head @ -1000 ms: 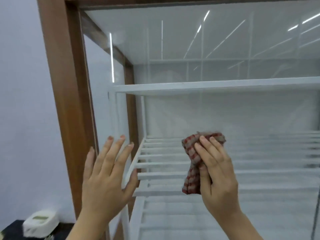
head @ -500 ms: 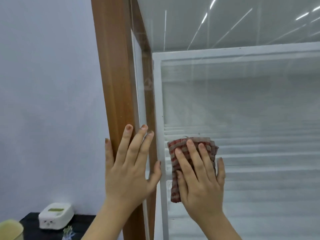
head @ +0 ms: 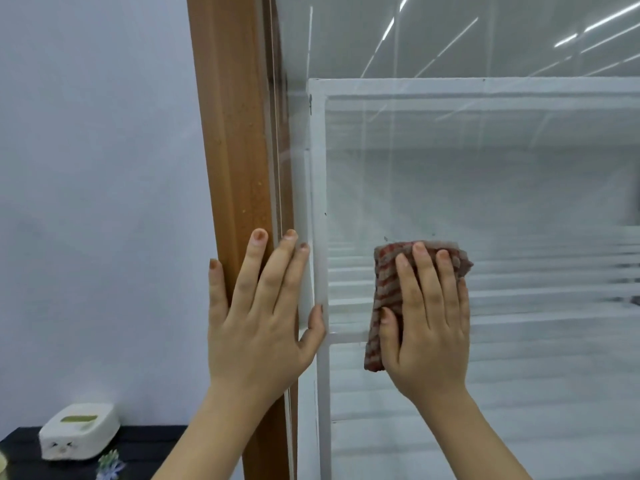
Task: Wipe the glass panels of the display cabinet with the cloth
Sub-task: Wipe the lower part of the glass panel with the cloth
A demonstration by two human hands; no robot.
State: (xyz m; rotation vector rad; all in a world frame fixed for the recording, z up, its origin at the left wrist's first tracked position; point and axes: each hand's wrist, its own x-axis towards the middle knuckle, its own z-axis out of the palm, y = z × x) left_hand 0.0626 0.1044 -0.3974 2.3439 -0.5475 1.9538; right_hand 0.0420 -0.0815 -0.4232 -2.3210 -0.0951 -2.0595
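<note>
The display cabinet's front glass panel (head: 502, 188) fills the right of the head view, smeared and reflecting ceiling lights. Its brown wooden corner post (head: 232, 133) runs up the middle. A folded red-and-grey checked cloth (head: 382, 299) is flat against the glass. My right hand (head: 429, 327) presses on it with fingers spread upward. My left hand (head: 259, 320) lies flat, fingers apart, across the post and the glass edge, holding nothing.
Behind the glass stand white shelf frames (head: 318, 237) with slatted racks. To the left is a plain pale wall. At the lower left a white tissue box (head: 78, 431) and a small plant (head: 109, 464) sit on a dark surface (head: 145, 445).
The view swung left and closer, then back slightly. My left hand went from the side pane to the wooden post. My right hand slid the cloth left toward the frame, then a little right.
</note>
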